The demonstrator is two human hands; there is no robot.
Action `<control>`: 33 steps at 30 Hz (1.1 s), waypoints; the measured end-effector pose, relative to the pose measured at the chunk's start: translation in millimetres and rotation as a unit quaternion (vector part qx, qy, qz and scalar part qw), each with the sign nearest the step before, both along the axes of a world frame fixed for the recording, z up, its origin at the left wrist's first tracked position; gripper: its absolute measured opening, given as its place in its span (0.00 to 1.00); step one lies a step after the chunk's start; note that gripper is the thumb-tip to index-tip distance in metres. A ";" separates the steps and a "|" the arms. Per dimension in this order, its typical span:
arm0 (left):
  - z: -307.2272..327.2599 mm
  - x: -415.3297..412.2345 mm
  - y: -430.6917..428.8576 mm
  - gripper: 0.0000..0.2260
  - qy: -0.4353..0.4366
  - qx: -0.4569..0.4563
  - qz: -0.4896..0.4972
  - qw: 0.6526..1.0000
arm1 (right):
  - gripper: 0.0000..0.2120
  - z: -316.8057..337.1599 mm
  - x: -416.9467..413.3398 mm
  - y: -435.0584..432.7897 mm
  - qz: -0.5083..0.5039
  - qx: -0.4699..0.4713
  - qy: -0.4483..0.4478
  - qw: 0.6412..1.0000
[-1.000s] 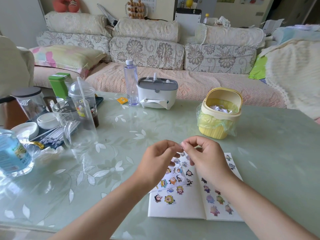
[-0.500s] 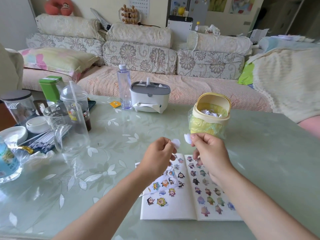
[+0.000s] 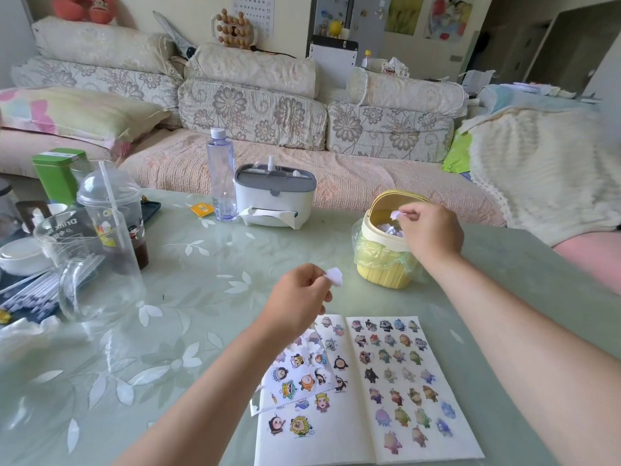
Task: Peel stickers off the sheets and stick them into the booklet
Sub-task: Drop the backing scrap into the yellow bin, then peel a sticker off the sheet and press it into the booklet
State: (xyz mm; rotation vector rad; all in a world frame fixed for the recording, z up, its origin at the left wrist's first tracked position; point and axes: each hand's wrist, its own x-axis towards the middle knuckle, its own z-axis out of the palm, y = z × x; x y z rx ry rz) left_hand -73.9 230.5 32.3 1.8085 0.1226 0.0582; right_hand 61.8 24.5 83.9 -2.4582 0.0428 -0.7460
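Note:
An open white booklet (image 3: 369, 442) lies at the table's near edge, both pages dotted with cartoon stickers. A partly used sticker sheet (image 3: 295, 371) rests across its left page. My left hand (image 3: 295, 301) hovers above the booklet's top left corner, pinching a small white sticker (image 3: 335, 276) between thumb and fingers. My right hand (image 3: 431, 232) is held over the yellow mini bin (image 3: 383, 274), pinching a small white scrap of backing (image 3: 396, 215) just above the bin's opening.
A tissue box (image 3: 274, 200) and a clear water bottle (image 3: 221, 176) stand behind the bin. At the left are a glass pitcher (image 3: 90, 264), a lidded drink cup with straw (image 3: 111, 210), a green tin (image 3: 58, 173) and a tray of straws. A sofa runs along the far side.
My hands have separated. The right hand travelled up and right from above the booklet to the bin with the scrap. The left hand stayed near the booklet with the sticker.

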 end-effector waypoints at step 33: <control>18.3 -84.9 12.9 0.12 0.069 -0.175 -0.044 0.981 | 0.02 -22.3 -179.0 50.2 0.278 0.313 0.274 0.866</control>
